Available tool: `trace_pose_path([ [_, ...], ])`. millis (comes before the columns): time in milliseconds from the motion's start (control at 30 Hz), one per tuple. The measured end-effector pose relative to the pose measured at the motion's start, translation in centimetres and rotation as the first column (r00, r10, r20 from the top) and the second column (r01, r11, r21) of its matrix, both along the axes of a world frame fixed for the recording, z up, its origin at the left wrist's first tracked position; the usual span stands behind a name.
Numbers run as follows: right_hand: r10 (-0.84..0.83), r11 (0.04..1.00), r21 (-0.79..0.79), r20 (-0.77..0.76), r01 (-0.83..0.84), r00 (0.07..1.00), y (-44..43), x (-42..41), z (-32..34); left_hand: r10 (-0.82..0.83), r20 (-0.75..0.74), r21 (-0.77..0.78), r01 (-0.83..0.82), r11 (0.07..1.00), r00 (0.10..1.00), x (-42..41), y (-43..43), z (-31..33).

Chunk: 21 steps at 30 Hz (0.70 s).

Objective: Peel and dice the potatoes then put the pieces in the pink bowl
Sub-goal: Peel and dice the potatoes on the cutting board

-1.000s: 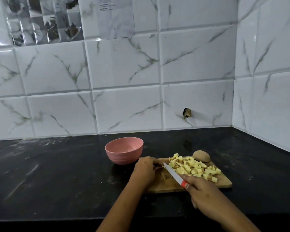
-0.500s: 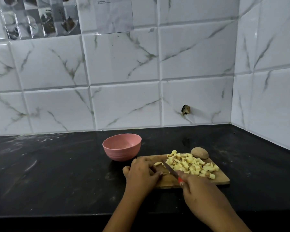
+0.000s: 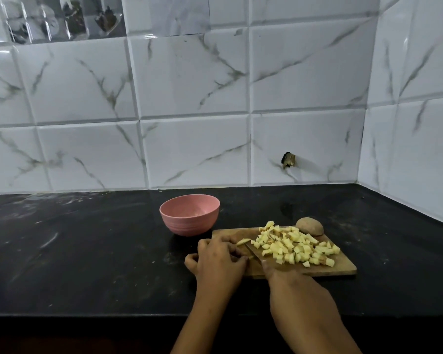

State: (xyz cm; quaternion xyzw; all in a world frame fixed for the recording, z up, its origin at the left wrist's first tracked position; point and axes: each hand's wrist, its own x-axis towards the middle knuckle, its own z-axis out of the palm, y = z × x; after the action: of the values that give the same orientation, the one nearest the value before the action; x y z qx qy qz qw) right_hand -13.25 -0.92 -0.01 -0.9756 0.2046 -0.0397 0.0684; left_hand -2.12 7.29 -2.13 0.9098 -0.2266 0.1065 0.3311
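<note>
A wooden cutting board (image 3: 343, 268) lies on the black counter with a heap of diced potato (image 3: 294, 245) on it. An unpeeled potato (image 3: 310, 226) sits at the board's back edge. My right hand (image 3: 287, 279) grips a knife (image 3: 253, 252) whose blade lies on the board, left of the heap. My left hand (image 3: 219, 256) rests on the board's left end with curled fingers over a small potato piece (image 3: 243, 241) beside the blade. The pink bowl (image 3: 189, 214) stands just behind and left of the board; I see no pieces in it.
The black countertop (image 3: 87, 251) stretches far to the left. White marble tiles (image 3: 189, 98) form the back wall and the right wall (image 3: 420, 123), meeting at a corner behind the board. The counter's front edge runs below my wrists.
The knife blade has dropped from raised above the board down onto it beside my left fingers. The red handle end is now hidden in my right hand. The view tilted down.
</note>
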Motion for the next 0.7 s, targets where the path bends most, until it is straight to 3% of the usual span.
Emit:
trace_pose_path([
  [200,0.022,0.993,-0.117,0.022,-0.019,1.000,0.3,-0.3,0.0,0.007,0.014,-0.020,-0.007,1.000,1.000,-0.3,0.3,-0.1],
  [533,0.015,0.999,-0.044,0.017,-0.015,1.000,0.8,-0.8,0.1,-0.019,0.073,-0.017,0.020,1.000,0.997,-0.5,0.3,-0.3],
  [700,0.045,0.992,-0.120,0.016,-0.043,0.999,0.6,0.0,0.0,-0.013,0.080,0.005,0.012,1.000,0.997,-0.6,0.4,-0.2],
])
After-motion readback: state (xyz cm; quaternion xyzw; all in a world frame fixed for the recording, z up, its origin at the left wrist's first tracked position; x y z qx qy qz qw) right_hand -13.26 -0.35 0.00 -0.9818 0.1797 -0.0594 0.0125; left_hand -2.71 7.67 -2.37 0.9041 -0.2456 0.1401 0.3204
